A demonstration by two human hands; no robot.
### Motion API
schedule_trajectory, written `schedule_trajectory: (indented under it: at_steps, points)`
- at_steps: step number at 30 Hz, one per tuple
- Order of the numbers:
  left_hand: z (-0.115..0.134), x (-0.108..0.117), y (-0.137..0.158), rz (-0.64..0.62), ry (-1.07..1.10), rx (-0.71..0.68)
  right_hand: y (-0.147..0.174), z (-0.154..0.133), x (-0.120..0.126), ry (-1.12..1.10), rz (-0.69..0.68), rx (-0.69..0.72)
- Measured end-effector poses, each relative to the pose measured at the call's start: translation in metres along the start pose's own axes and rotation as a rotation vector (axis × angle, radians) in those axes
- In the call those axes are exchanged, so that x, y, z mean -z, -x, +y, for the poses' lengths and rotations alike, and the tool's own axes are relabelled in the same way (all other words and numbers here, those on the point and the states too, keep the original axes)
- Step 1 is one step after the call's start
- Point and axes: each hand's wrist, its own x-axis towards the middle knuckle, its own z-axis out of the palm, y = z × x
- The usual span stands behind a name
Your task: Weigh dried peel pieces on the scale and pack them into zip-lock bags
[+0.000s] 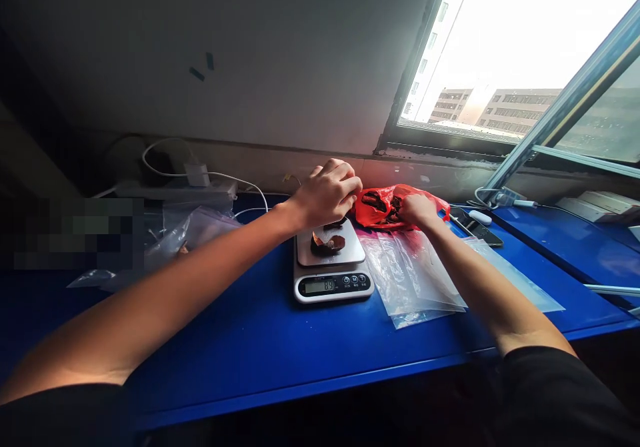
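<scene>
Blue table [240, 353]; digital scale [334, 287] on it, red bag [371, 216] beside. Left hand [330, 192] above scale: fingers half-curled, hold unclear. Right hand [419, 210] at bag's mouth: fingertips hidden, spread and grip undeterminable. Brown pieces [329, 247] on scale.

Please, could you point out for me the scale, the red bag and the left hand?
Scale [355, 250], head view: bare front-right part of its plate.
Red bag [369, 219], head view: its front wall, left side.
Left hand [329, 194], head view: back of the hand.
</scene>
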Motion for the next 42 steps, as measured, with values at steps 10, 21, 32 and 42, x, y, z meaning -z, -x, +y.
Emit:
schedule_trajectory:
  at_steps: [10, 21, 32, 42]
  points:
    - [0.006, 0.015, 0.101, 0.101, 0.229, 0.145, 0.058, -0.017, 0.036, -0.544, 0.154, 0.270]
    - [0.007, 0.023, 0.126, 0.047, 0.327, 0.497, 0.102, -0.096, 0.030, -0.611, 0.308, 0.651]
    - [0.001, 0.007, 0.133, 0.023, 0.380, 0.577, 0.105, -0.099, 0.005, -0.651, 0.092, 0.635]
    - [0.009, 0.014, 0.135, 0.038, 0.426, 0.543, 0.090, -0.021, 0.053, -0.789, 0.404, 0.254]
